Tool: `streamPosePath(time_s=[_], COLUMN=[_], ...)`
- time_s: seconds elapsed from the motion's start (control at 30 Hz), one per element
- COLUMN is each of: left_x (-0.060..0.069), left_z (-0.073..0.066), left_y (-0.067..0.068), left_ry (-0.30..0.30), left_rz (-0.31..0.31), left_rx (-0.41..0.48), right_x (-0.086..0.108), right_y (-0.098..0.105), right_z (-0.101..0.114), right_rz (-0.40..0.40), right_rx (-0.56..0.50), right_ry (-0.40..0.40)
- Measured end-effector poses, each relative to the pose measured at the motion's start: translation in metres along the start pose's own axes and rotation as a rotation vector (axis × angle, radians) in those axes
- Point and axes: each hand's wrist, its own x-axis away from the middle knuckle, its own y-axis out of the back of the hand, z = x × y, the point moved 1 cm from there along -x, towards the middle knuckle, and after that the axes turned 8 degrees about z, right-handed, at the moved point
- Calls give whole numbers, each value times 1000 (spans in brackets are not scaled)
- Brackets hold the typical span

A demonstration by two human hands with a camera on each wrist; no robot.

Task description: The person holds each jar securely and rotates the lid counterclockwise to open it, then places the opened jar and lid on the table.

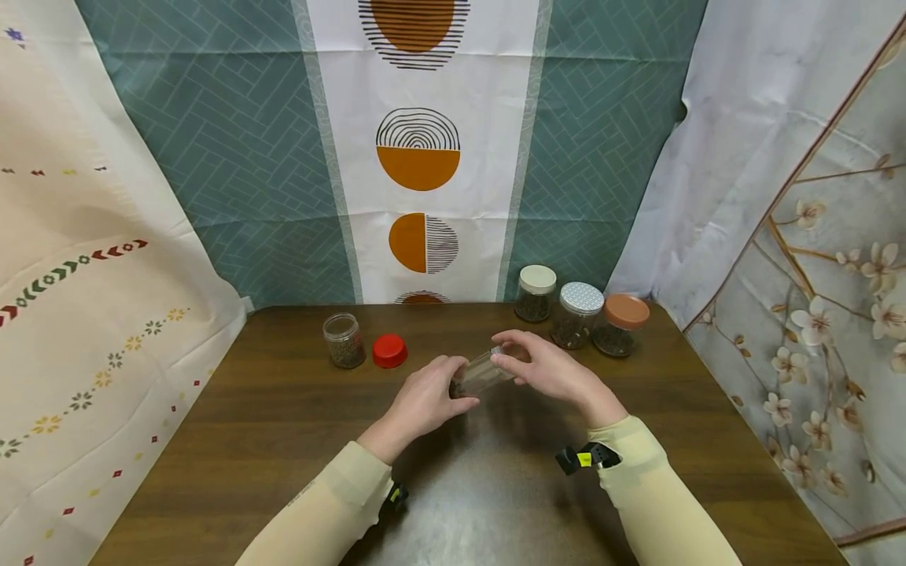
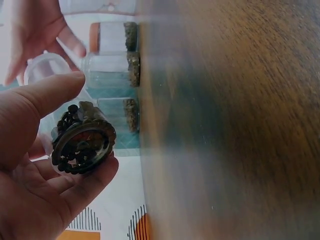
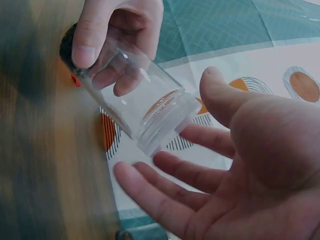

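Observation:
My left hand [image 1: 425,397] grips a clear jar [image 3: 135,90] round its lower end, thumb on one side and fingers on the other. Held tilted above the table, the jar has its mouth toward the right. Dark, grainy pieces [image 2: 82,142] show at its base in the left wrist view. Close by the mouth end is my right hand [image 1: 545,365], its fingers spread and loosely bent [image 3: 172,172], with no firm grip visible. Whether a clear lid sits on the threaded neck, I cannot tell.
Back left on the wooden table [image 1: 283,456] stands a lidless jar [image 1: 344,342] of dark grains, beside a red lid [image 1: 389,350]. At the back right are jars with a cream lid [image 1: 538,279], a patterned lid [image 1: 582,298] and an orange-brown lid [image 1: 626,311]. Cloths hang behind.

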Motion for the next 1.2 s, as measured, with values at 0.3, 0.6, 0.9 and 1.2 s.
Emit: streamPosePath(time_s=[0.3, 0.6, 0.9, 1.2], left_x=[0, 0, 1, 1], left_z=[2, 3, 3, 2], left_y=[-1, -2, -1, -1], left_ry=[-3, -5, -5, -12], left_rz=[1, -3, -6, -9], left_rx=[-7, -1, -2, -9], right_x=[-2, 1, 3, 5], right_y=[-2, 0, 1, 0], right_z=[-1, -4, -2, 1], right_rz=[28, 15, -16, -12], right_rx=[-1, 27, 24, 12], right_ry=[-9, 77, 104, 97])
